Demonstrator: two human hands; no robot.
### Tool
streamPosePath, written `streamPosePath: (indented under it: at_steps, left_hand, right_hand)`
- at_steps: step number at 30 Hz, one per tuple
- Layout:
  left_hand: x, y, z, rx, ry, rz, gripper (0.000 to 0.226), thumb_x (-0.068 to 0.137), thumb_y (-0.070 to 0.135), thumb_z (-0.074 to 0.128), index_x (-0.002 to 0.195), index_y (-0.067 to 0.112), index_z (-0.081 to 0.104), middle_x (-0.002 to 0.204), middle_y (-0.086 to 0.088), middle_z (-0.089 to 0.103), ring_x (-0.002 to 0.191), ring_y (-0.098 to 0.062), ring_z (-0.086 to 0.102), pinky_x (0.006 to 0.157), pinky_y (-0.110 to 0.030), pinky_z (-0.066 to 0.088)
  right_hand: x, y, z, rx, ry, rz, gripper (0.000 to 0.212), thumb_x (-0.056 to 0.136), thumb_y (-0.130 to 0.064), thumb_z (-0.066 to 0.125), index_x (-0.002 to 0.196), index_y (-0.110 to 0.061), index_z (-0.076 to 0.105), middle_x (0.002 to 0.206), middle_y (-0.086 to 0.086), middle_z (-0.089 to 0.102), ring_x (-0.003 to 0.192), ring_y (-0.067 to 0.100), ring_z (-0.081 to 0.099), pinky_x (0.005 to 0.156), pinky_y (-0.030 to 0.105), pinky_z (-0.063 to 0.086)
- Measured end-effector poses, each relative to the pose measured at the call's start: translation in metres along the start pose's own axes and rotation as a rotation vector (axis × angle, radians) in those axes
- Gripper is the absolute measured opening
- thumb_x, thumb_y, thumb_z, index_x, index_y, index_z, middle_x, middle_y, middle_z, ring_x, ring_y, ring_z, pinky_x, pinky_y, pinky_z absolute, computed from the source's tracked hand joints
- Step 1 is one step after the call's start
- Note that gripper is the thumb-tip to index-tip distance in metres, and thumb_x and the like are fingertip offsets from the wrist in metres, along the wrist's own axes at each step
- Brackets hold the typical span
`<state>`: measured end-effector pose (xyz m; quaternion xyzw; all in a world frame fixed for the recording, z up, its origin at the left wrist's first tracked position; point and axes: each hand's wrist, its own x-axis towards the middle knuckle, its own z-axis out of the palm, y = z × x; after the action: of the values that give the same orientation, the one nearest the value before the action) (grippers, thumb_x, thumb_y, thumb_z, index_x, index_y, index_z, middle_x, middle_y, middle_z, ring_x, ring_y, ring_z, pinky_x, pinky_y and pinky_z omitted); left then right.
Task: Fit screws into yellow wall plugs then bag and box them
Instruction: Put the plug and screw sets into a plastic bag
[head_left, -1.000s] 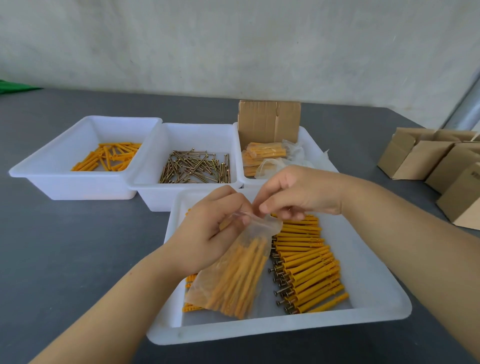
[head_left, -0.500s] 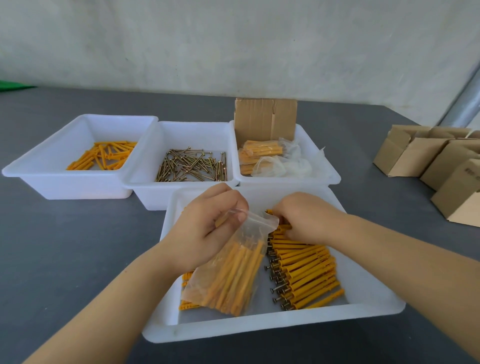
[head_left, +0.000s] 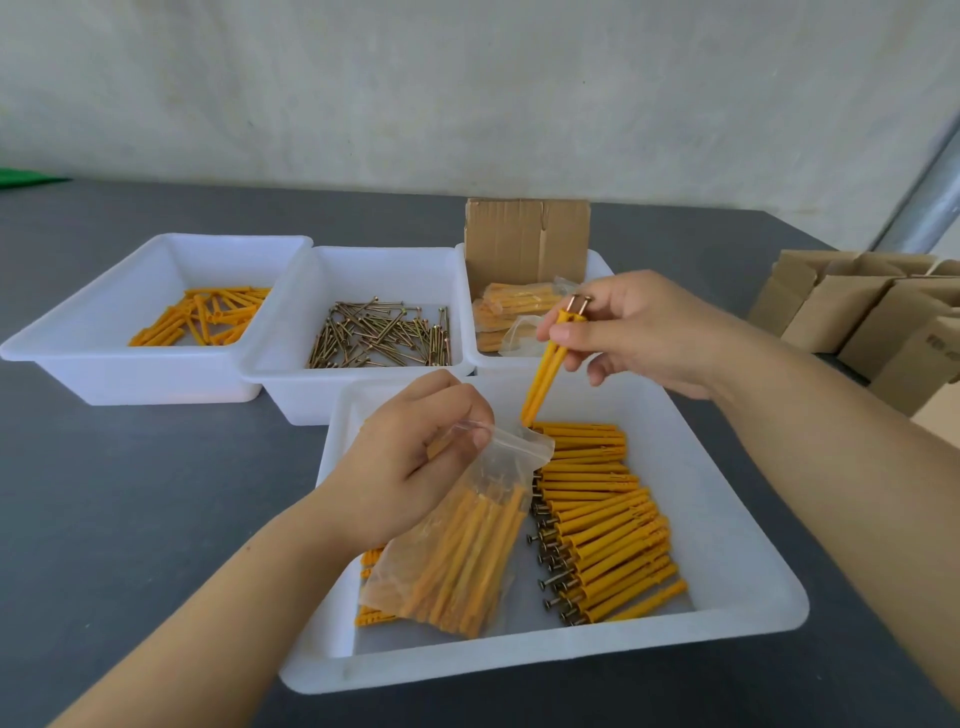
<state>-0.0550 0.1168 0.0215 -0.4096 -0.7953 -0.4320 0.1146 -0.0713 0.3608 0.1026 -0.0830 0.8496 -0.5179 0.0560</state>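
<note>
A small packing workshop: a grey worktop (head_left: 130, 493) against a bare plaster wall (head_left: 467, 88), white trays (head_left: 727, 613) of sorted plugs (head_left: 202, 317) and screws (head_left: 379, 335) at twelve o'clock, folded cardboard boxes (head_left: 852, 312) stacked at two o'clock.

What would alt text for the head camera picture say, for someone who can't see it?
A person's right hand lowers two yellow wall plugs with screws toward a clear plastic bag held open by the left hand, over a white tray of assembled plugs.
</note>
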Motion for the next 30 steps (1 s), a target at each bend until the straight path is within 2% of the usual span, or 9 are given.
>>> streamPosePath:
  at_steps: [4, 8, 11, 14, 17, 19, 21, 24, 30]
  left_hand:
    - [0.0, 0.001, -0.001, 0.013, 0.005, -0.01, 0.011, 0.094, 0.01, 0.055, 0.088, 0.016, 0.063, 0.089, -0.001, 0.057, 0.082, -0.015, 0.055, 0.073, -0.021, 0.042]
    - [-0.001, 0.001, 0.0, 0.012, 0.009, -0.013, 0.011, 0.093, 0.009, 0.057, 0.087, 0.015, 0.063, 0.087, -0.001, 0.055, 0.08, -0.011, 0.052, 0.073, -0.015, 0.037]
    - [-0.001, 0.001, -0.001, 0.008, 0.01, -0.008, 0.011, 0.093, 0.008, 0.056, 0.086, 0.014, 0.062, 0.087, 0.002, 0.055, 0.081, -0.009, 0.052, 0.073, -0.014, 0.036]
    - [0.0, 0.002, 0.0, 0.006, 0.009, -0.004, 0.012, 0.094, 0.009, 0.055, 0.087, 0.017, 0.061, 0.088, 0.001, 0.056, 0.081, -0.014, 0.054, 0.073, -0.017, 0.039]
    - [0.0, 0.001, -0.001, 0.011, 0.013, 0.002, 0.012, 0.094, 0.009, 0.055, 0.086, 0.015, 0.062, 0.088, 0.001, 0.057, 0.082, -0.015, 0.055, 0.074, -0.019, 0.041]
    - [0.0, 0.001, -0.001, 0.011, 0.01, 0.006, 0.012, 0.094, 0.009, 0.055, 0.086, 0.014, 0.062, 0.088, 0.001, 0.057, 0.083, -0.014, 0.055, 0.075, -0.018, 0.041]
    - [0.0, 0.002, -0.001, 0.018, 0.007, 0.008, 0.012, 0.094, 0.009, 0.055, 0.086, 0.014, 0.062, 0.088, 0.001, 0.056, 0.083, -0.014, 0.055, 0.076, -0.017, 0.04]
    - [0.0, 0.002, -0.001, 0.016, 0.005, 0.01, 0.012, 0.094, 0.008, 0.055, 0.086, 0.013, 0.062, 0.087, 0.002, 0.056, 0.083, -0.012, 0.054, 0.075, -0.016, 0.039]
    - [0.0, 0.002, -0.001, 0.019, 0.005, 0.007, 0.012, 0.094, 0.01, 0.055, 0.086, 0.014, 0.062, 0.088, 0.002, 0.056, 0.083, -0.015, 0.055, 0.075, -0.021, 0.041]
  right_hand:
    - [0.006, 0.003, 0.027, 0.077, -0.142, 0.108, 0.009, 0.092, -0.006, 0.067, 0.1, -0.006, 0.069, 0.079, 0.003, 0.073, 0.075, 0.013, 0.072, 0.057, 0.022, 0.056]
    - [0.008, 0.008, 0.047, 0.009, -0.348, 0.158, 0.01, 0.094, -0.015, 0.065, 0.101, -0.011, 0.071, 0.075, -0.007, 0.072, 0.062, 0.004, 0.062, 0.047, 0.018, 0.044]
    - [0.015, 0.01, 0.04, -0.162, -0.224, 0.103, 0.016, 0.096, -0.02, 0.06, 0.098, -0.017, 0.076, 0.087, -0.009, 0.076, 0.058, 0.001, 0.057, 0.047, 0.019, 0.043]
    - [0.017, 0.02, 0.028, -0.45, -0.055, 0.001, 0.023, 0.096, -0.014, 0.055, 0.095, -0.024, 0.076, 0.089, -0.012, 0.075, 0.065, 0.001, 0.066, 0.055, 0.014, 0.044]
    - [0.012, 0.045, 0.028, -0.901, -0.085, -0.022, 0.028, 0.091, -0.01, 0.058, 0.112, -0.022, 0.073, 0.103, -0.009, 0.069, 0.097, 0.011, 0.066, 0.077, 0.018, 0.048]
    - [0.009, 0.065, 0.035, -1.099, -0.106, -0.033, 0.028, 0.088, -0.013, 0.058, 0.112, -0.022, 0.07, 0.105, -0.003, 0.068, 0.097, 0.018, 0.062, 0.081, 0.029, 0.052]
    - [0.009, 0.075, 0.042, -1.195, -0.104, -0.058, 0.018, 0.088, -0.014, 0.058, 0.102, -0.018, 0.068, 0.094, 0.001, 0.065, 0.086, 0.021, 0.06, 0.073, 0.033, 0.051]
    - [0.011, 0.079, 0.044, -1.261, -0.115, -0.083, 0.008, 0.088, -0.01, 0.058, 0.092, -0.014, 0.063, 0.085, 0.003, 0.059, 0.077, 0.021, 0.056, 0.062, 0.029, 0.039]
    - [0.014, 0.07, 0.043, -1.273, -0.196, -0.051, 0.006, 0.088, -0.009, 0.057, 0.09, -0.012, 0.061, 0.086, 0.004, 0.06, 0.078, 0.022, 0.057, 0.062, 0.029, 0.039]
